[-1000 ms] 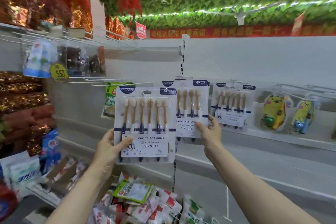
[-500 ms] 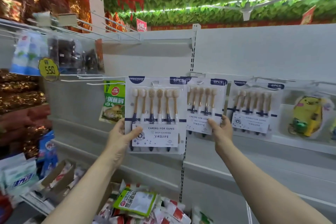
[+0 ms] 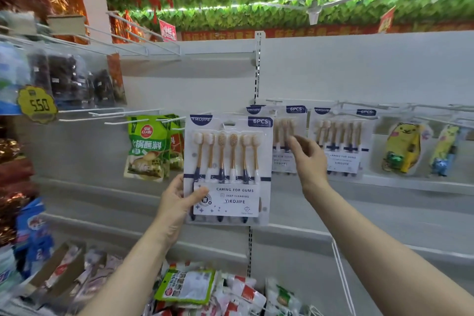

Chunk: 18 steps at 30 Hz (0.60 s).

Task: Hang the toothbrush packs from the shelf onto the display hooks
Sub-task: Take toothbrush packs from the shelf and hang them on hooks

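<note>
My left hand [image 3: 177,202] grips a toothbrush pack [image 3: 228,161] by its lower left edge, thumb on the label, and holds it upright in front of the white back panel. The pack shows six brushes with tan handles. Behind it a second toothbrush pack [image 3: 284,141] hangs on a white hook [image 3: 274,102]. My right hand [image 3: 307,161] is in front of that hanging pack with fingers loosely spread; it holds nothing. A third pack [image 3: 342,141] hangs further right.
Green sauce pouches [image 3: 147,146] hang left of the held pack, with bare white hooks [image 3: 123,118] above them. Yellow cartoon toothbrush packs [image 3: 402,146] hang at the right. A shelf bin of assorted packets [image 3: 189,287] lies below. A yellow 550 price tag [image 3: 38,104] hangs far left.
My right hand has let go of the hanging pack's lower edge and risen in front of it. My left hand still holds its pack. The view has moved closer.
</note>
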Available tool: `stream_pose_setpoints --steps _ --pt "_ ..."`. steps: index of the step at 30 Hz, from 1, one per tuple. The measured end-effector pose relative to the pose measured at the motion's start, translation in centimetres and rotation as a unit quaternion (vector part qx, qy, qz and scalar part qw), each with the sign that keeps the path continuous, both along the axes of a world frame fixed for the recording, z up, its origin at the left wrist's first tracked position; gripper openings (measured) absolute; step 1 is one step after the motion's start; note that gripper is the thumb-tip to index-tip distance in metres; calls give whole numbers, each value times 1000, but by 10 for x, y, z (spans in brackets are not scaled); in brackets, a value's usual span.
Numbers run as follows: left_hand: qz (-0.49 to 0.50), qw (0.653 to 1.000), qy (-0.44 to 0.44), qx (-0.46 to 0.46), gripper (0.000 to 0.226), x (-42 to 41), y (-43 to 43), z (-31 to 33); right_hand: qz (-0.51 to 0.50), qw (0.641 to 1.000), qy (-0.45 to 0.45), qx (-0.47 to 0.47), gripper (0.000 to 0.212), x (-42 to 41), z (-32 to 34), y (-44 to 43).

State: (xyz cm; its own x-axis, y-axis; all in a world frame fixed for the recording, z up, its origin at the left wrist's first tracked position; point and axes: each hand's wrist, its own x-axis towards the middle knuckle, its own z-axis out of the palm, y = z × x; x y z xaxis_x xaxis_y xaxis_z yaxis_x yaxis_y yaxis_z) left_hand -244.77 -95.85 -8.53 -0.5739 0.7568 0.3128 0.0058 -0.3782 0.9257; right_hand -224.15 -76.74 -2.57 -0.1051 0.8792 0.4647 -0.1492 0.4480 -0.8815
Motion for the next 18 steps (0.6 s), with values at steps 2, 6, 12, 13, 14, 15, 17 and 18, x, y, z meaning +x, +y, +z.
stream_pose_setpoints --steps 2,6,12,13,14,15,17,18 --pt "-16 1000 5 -1 49 6 0 -2 55 998 12 24 23 2 11 -26" --pt "-41 999 11 5 46 20 3 1 58 997 31 39 17 12 26 -53" --pt "-76 997 8 6 49 44 27 12 32 999 26 33 42 37 38 -45" --pt "-82 997 5 7 47 48 33 14 28 999 21 36 41 40 39 -41" --pt "-85 996 3 8 43 51 39 15 25 999 18 39 39 43 41 -37" --pt "-87 996 2 8 38 54 46 16 21 999 15 42 36 45 43 -33" --pt "-85 996 -2 5 36 58 57 16 11 999 11 45 34 47 46 -24" --pt "-83 997 -3 2 37 59 62 15 7 999 7 46 36 47 47 -20"
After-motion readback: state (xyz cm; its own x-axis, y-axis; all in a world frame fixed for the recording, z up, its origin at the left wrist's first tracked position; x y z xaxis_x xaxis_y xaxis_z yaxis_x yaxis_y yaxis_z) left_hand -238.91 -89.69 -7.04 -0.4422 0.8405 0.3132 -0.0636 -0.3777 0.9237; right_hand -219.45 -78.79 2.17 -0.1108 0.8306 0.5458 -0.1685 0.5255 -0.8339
